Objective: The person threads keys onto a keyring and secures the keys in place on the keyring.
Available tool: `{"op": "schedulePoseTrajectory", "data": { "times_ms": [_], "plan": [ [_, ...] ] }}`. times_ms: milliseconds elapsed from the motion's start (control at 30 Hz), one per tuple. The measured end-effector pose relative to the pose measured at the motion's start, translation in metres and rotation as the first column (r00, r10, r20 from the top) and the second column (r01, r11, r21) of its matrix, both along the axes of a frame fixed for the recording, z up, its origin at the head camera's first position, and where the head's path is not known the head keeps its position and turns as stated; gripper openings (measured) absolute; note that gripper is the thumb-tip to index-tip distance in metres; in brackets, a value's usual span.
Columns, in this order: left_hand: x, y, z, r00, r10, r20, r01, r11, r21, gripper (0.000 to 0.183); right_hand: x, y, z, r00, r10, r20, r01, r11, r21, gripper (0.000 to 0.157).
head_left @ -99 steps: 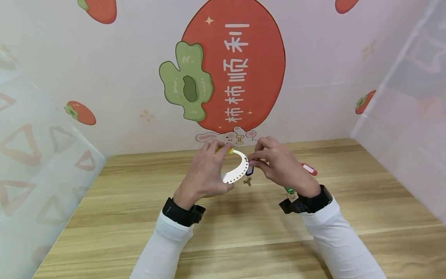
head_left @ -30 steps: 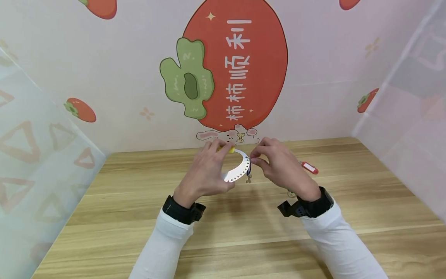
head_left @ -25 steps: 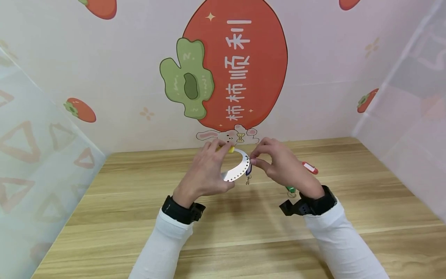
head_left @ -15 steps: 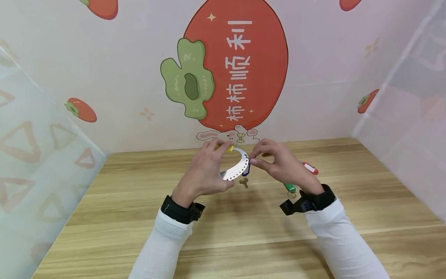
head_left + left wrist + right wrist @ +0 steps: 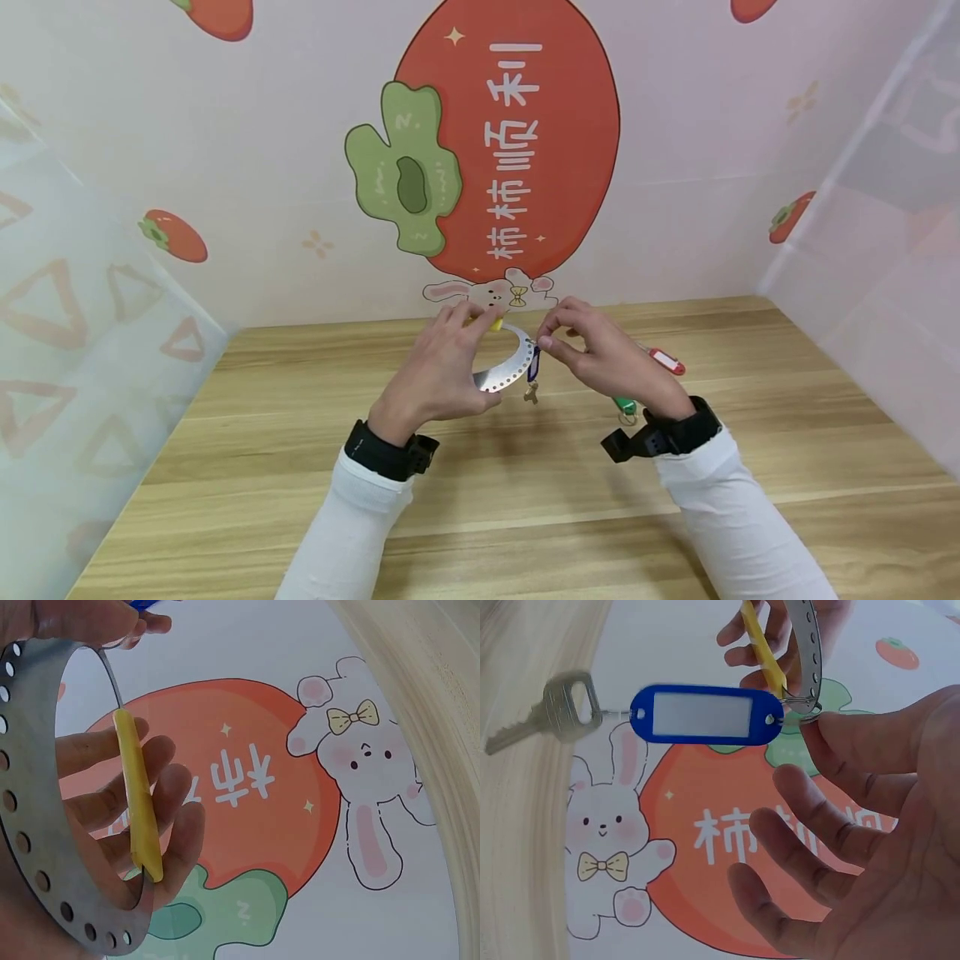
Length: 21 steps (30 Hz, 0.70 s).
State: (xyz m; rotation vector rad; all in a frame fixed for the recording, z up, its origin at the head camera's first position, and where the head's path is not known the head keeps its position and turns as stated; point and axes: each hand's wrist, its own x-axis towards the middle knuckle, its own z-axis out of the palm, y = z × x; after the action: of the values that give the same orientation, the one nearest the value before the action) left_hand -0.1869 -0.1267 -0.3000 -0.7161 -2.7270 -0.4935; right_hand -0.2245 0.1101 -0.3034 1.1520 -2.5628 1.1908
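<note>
In the head view my left hand (image 5: pixel 438 371) holds up a curved metal plate (image 5: pixel 510 371) with a row of holes along its edge. Fingers of that hand curl round the plate's yellow handle (image 5: pixel 139 796) in the left wrist view. My right hand (image 5: pixel 603 354) pinches a small split ring (image 5: pixel 807 717) at the plate's edge; whether it passes through a hole is hard to tell. From this ring extends a blue key tag (image 5: pixel 701 714) with a white label. A metal key (image 5: pixel 559 711) dangles from the tag's other end.
On the wooden table (image 5: pixel 480 517), a red key tag (image 5: pixel 665 361) lies beyond the right wrist. A green key tag (image 5: pixel 625 406) is partly hidden under that wrist. Behind the table stands a printed backdrop (image 5: pixel 285 167).
The blue tag and its key have swung and turned under the plate's edge. The plate has tilted slightly in my left hand. My right fingers stay at the ring.
</note>
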Motion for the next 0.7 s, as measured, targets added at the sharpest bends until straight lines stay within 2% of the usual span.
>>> {"op": "schedulePoseTrajectory", "data": {
  "times_ms": [200,433,700],
  "plan": [
    [0.0008,0.0006,-0.0008,0.999,-0.006,0.035,0.006,1.0,-0.017,0.092,-0.0009,-0.0024,-0.003,0.996,-0.045,-0.08,0.047,0.999,0.017,0.005],
    [0.0012,0.0017,-0.0013,0.996,-0.022,0.09,0.025,0.999,-0.03,0.084,0.0005,-0.0072,-0.0076,0.974,-0.142,-0.176,0.16,0.983,0.095,0.008],
    [0.0012,0.0013,-0.0005,0.994,-0.012,0.11,0.015,1.0,-0.027,0.085,-0.0057,0.0009,-0.0083,0.966,-0.184,-0.181,0.209,0.969,0.133,0.012]
  ]
}}
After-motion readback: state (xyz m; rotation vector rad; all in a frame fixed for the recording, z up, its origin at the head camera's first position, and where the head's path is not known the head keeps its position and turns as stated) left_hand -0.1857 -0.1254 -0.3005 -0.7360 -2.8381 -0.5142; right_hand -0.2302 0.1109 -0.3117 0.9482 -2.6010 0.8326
